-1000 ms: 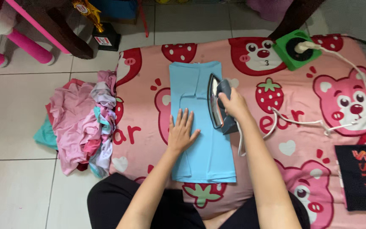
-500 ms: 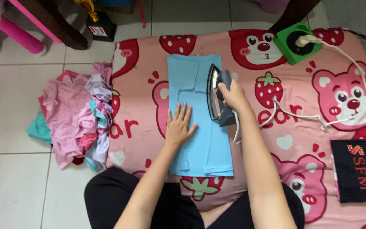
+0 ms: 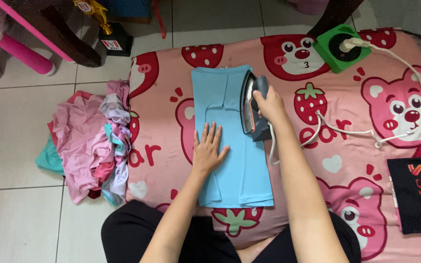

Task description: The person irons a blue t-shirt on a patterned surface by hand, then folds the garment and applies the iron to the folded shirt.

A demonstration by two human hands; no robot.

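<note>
A folded light blue garment (image 3: 235, 160) lies lengthwise on a pink blanket (image 3: 347, 146) printed with bears and strawberries. My left hand (image 3: 208, 148) rests flat on the garment's left side, fingers spread. My right hand (image 3: 268, 107) grips the handle of a grey iron (image 3: 250, 109), which is tipped on its side along the garment's right edge with its shiny soleplate facing left. The iron's white cord (image 3: 347, 131) trails right across the blanket.
A green socket block (image 3: 339, 48) with a white plug sits at the blanket's far end. A heap of pink and mixed clothes (image 3: 88, 141) lies on the tiled floor at left. A dark printed cloth (image 3: 417, 192) lies at right. A small trophy (image 3: 105, 29) and pink furniture legs stand at the far left.
The iron and both hands keep nearly the same places on the garment. The view has shifted slightly down and right between frames.
</note>
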